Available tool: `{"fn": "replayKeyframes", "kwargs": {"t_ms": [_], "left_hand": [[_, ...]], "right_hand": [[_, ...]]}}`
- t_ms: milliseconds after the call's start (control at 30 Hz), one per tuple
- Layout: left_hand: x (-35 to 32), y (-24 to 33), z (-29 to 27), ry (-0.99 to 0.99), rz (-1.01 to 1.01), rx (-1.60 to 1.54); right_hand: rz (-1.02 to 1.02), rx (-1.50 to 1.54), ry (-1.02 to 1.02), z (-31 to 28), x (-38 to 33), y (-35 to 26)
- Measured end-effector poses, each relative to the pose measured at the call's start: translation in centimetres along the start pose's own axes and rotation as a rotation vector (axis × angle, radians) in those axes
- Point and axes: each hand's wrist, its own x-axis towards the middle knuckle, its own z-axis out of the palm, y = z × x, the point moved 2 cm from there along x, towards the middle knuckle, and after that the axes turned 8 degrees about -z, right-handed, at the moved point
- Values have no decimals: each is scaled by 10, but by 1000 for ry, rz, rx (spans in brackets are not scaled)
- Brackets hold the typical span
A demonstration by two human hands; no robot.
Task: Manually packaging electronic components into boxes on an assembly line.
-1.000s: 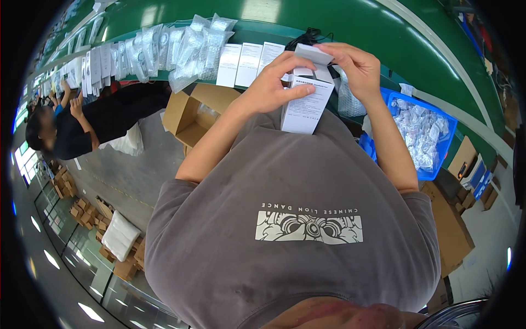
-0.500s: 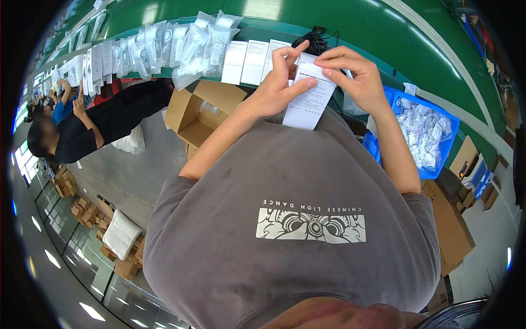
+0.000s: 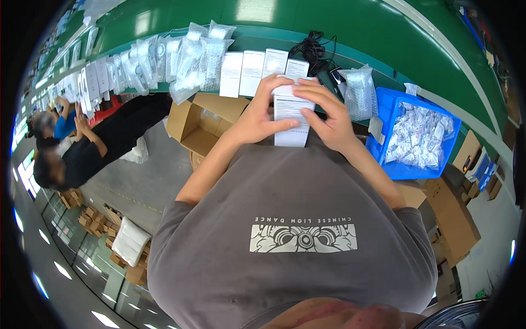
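Observation:
Both hands grip a slim white printed carton (image 3: 290, 122) close to my chest, at the table's near edge. My left hand (image 3: 262, 112) holds its left side, thumb lying on the printed face. My right hand (image 3: 331, 115) is closed over the upper right, its fingers bent across the top end, which they partly hide. Just beyond the hands stands a similar white carton (image 3: 297, 68). More white cartons (image 3: 252, 74) line up to its left.
Bubble-wrapped packs (image 3: 212, 57) lie along the green table (image 3: 307, 16); another bubble-wrap pouch (image 3: 359, 93) and black cables (image 3: 312, 52) are nearer. A blue bin (image 3: 416, 174) of small bagged parts stands right. An open cardboard box (image 3: 204, 123) sits left. People stand far left.
The carton has moved down and left, and it stands straighter. My right fingers have gone from pinching its top end to lying across it. Another carton now shows beyond the hands.

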Motion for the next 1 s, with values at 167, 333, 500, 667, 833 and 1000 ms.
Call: {"fn": "replayKeyframes", "kwargs": {"t_ms": [167, 333, 500, 667, 833, 1000], "left_hand": [[10, -66, -32, 144, -259, -254], [26, -123, -105, 225, -445, -119], [1, -150, -151, 459, -358, 41], [4, -179, -141, 693, -308, 561], [2, -183, -159, 887, -114, 513], [-50, -204, -183, 869, -332, 86]], "right_hand": [[355, 163, 316, 26, -19, 78], [704, 30, 159, 27, -69, 144], [626, -19, 82, 32, -51, 149], [515, -121, -30, 35, 8, 146], [311, -186, 3, 62, 124, 184], [284, -134, -67, 124, 232, 209]]}}
